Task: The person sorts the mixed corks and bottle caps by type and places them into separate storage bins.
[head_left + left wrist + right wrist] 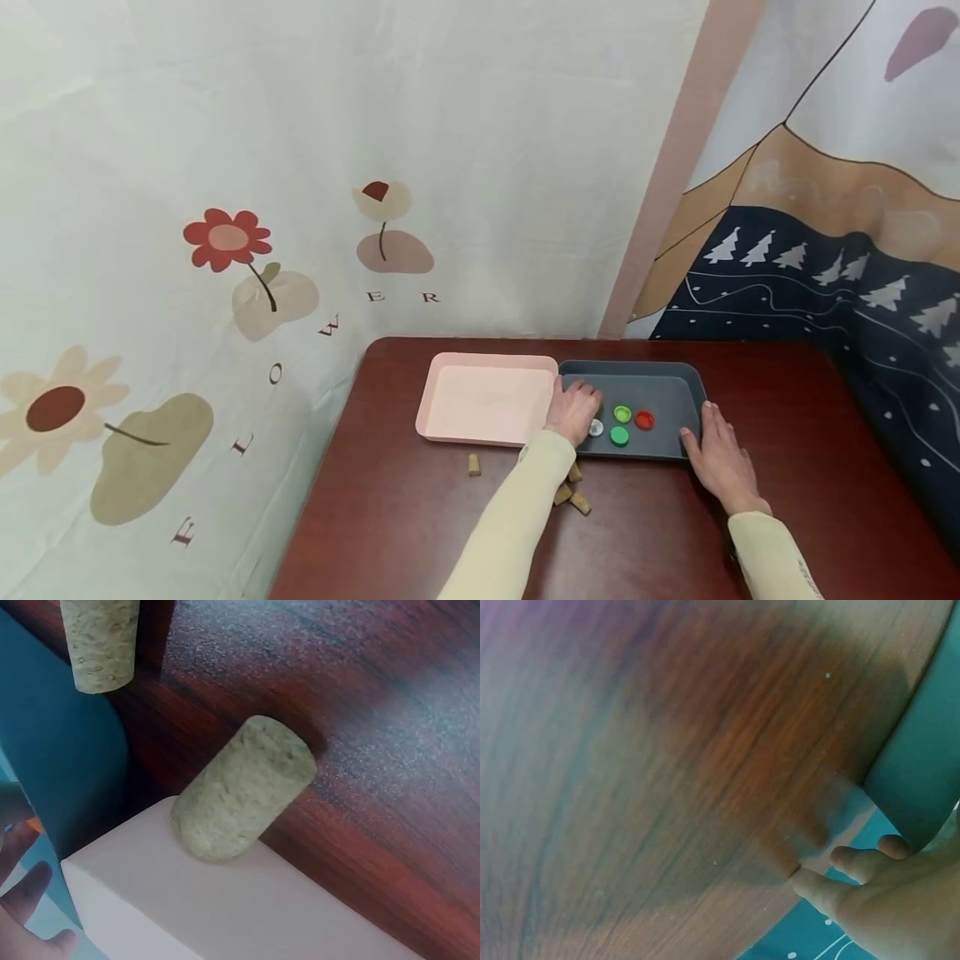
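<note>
The grey tray (671, 392) is set with the pink tray (487, 396) beside it at nine o'clock. Inside the grey tray, a light green cap (622, 413) is seen near the centre, a red cap (644, 419) towards four o'clock, a green cap (618, 436) at seven and a white cap (596, 427) at eight. On the table (405, 533), one cork (474, 465) is found at the pink tray's six o'clock, and more corks (580, 503) at the grey tray's half past seven.

The left hand (573, 412) is lowered into the grey tray's nine o'clock side, fingers bent downward; whether anything is pinched cannot be told, though a small orange item (35, 824) may be glimpsed by the fingers. The right hand (723, 458) is laid along the three-to-four o'clock rim, fingers straight, thumb apart, nothing clasped.

The step in hand is judged to be cap handling, with the tray steadied; next, a firm fingertip pinch seems called for.
</note>
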Available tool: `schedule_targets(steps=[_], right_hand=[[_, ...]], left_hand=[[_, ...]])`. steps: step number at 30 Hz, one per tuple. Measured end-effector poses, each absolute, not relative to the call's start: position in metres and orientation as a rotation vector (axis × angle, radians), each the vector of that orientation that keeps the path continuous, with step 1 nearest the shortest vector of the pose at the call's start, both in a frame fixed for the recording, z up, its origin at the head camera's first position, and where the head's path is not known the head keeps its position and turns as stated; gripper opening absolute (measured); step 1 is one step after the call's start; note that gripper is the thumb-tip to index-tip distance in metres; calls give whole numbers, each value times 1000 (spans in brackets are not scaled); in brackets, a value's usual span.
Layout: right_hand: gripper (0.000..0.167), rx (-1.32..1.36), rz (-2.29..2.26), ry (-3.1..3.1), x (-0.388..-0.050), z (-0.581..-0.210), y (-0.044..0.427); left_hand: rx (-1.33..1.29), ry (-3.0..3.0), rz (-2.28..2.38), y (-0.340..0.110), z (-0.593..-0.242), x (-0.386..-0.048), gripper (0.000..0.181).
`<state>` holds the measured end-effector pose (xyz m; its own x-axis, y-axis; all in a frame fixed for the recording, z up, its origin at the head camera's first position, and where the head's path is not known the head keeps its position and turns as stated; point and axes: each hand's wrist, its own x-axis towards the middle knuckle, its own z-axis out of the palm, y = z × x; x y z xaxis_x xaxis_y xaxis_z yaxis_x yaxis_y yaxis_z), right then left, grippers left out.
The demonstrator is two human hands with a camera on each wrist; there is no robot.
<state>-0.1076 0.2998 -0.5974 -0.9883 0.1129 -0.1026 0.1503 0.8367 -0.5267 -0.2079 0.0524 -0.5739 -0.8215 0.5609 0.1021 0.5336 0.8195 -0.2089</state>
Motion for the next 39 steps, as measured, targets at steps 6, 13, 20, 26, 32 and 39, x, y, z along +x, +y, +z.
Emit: schedule_targets(steps=[6, 13, 20, 26, 32, 39], right_hand=[[83, 186, -848, 2942, -110, -598, 295], [82, 164, -855, 2954, -109, -594, 297], [81, 187, -863, 2952, -108, -592, 301], [82, 196, -850, 2942, -108, -594, 300], [82, 209, -853, 2948, -108, -596, 300], [81, 212, -860, 2945, -108, -595, 299]], left_hand=[[-855, -2911, 130, 41, -572, -208, 41], [-794, -2916, -272, 21, -558, -206, 58], [-778, -2882, -542, -6, -546, -194, 66], [-740, -2850, -576, -34, -544, -181, 64], [-670, -2822, -620, -68, -544, -167, 64], [-631, -2761, -607, -103, -550, -150, 64]])
